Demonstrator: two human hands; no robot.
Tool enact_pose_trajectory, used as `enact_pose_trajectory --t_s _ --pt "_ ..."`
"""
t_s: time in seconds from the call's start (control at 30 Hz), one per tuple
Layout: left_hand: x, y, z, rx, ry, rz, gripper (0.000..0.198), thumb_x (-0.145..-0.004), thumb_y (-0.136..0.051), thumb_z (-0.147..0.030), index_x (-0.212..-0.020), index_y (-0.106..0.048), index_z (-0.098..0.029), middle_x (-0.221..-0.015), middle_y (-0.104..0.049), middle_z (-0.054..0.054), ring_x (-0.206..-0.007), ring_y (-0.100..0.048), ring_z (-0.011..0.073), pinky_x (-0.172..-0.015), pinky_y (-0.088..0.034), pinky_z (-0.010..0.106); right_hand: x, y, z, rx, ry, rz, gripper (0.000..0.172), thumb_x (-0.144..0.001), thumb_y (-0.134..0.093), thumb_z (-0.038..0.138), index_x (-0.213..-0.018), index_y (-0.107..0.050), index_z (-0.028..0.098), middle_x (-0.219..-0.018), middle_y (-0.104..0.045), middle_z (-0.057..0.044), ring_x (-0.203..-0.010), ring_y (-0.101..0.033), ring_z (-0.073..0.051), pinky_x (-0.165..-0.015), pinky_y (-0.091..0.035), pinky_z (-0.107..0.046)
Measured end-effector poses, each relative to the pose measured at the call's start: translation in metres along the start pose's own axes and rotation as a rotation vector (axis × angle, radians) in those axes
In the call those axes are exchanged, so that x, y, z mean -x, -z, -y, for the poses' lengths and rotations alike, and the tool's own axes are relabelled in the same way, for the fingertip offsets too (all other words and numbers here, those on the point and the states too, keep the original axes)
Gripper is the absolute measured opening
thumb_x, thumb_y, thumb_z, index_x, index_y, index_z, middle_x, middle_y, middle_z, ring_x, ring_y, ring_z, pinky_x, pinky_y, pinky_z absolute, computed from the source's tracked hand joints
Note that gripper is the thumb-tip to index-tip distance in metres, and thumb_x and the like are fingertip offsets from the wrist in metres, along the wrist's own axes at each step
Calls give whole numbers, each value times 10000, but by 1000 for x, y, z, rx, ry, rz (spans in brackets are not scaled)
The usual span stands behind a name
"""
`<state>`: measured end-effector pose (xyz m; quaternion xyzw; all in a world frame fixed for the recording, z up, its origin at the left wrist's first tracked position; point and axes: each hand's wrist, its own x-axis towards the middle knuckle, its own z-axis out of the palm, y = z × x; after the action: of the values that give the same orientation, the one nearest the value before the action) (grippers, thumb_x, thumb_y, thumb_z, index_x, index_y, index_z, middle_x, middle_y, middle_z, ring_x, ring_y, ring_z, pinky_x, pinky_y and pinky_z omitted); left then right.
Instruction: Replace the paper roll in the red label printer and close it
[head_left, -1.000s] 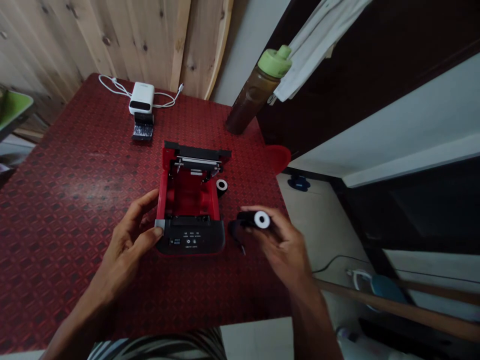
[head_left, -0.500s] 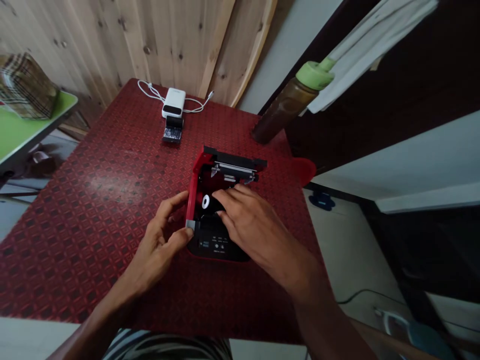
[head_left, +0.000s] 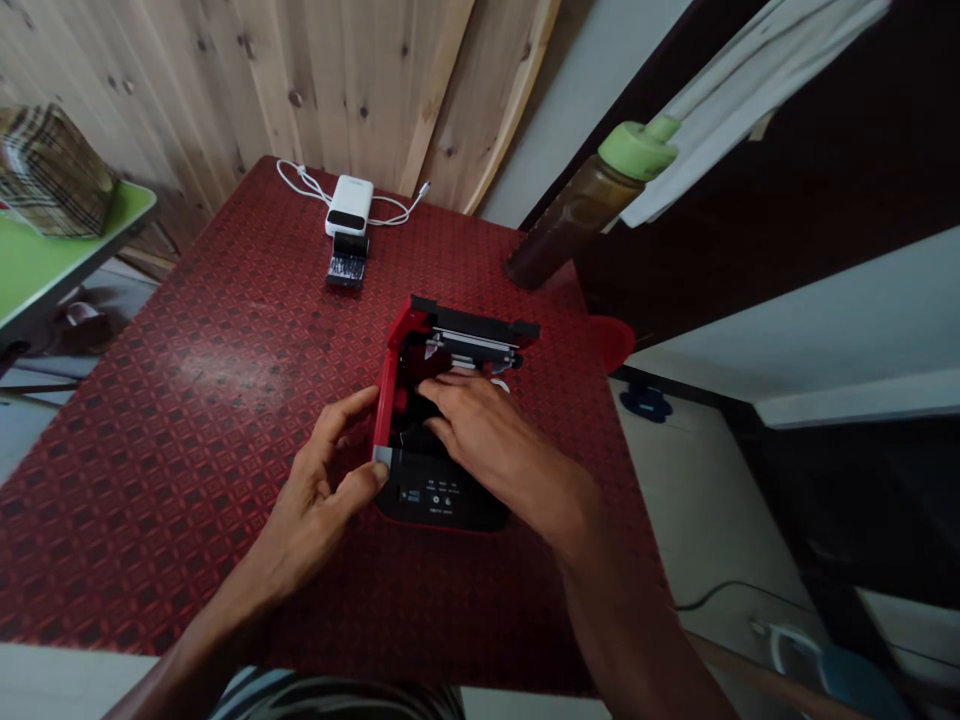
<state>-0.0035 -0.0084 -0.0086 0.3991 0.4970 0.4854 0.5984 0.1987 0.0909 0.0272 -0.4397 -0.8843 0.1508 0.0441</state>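
Red-and-black thermal receipt printer (head_left: 442,500) sits open near the middle of a red diamond-patterned table (head_left: 150,450), its black hinged cover bar (head_left: 480,325) raised at the far end. The left hand (head_left: 319,480) braces the near-left corner in a wide grip, with the thumb on a small grey corner piece (head_left: 383,455) and the fingers behind the red side wall. The right hand (head_left: 495,440) bends over the compartment, fingers down on something black (head_left: 416,435) (a roll, perhaps, though the hand hides most of it); whether they grip it, I cannot tell. A white rim (head_left: 500,385) shows just past those knuckles. Farther off lie a white power bank (head_left: 349,205) with a white cable (head_left: 300,180), a black block (head_left: 346,265) and a brown bottle with a green cap (head_left: 577,210).
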Motion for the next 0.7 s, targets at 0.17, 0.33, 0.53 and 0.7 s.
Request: enact_pose_trajectory --t_s 0.17,0.33,0.53,0.7 --pt "0 1 1 0 -17 10 641 -1036 -785 -415 -1657 -658 -316 -1741 -651 108 -1700 -509 439 -1390 -411 678 23 11 3 -190 92 -130 608 -1051 -463 -78 -1448 -778 258 -1436 -853 -84 -1355 -806 -249 -1220 -646 -486" --pt "0 0 1 -5 -7 6 666 -1033 -784 -408 -1673 -639 -292 -1748 -646 122 -1708 -503 437 -1390 -415 660 38 22 2 -298 225 -118 455 -1097 -598 38 -1374 -832 312 -1322 -895 -31 -1269 -838 -226 -1147 -689 -438" --pt "-1 6 -10 -11 -12 29 641 -976 -848 -429 -1586 -706 -292 -1677 -703 138 -1572 -640 462 -1279 -544 651 38 12 -1 -315 213 -266 277 -1126 -653 79 -1036 -839 264 -989 -869 -11 -917 -814 -198 -902 -674 -354" --pt "-24 7 -41 -229 -186 -68 705 -941 -865 -447 -1604 -700 -275 -1690 -674 145 -1637 -571 456 -1335 -479 645 44 3 11 -261 261 -495 246 -1148 -648 82 -1053 -815 236 -985 -846 -44 -953 -798 -219 -899 -678 -384"
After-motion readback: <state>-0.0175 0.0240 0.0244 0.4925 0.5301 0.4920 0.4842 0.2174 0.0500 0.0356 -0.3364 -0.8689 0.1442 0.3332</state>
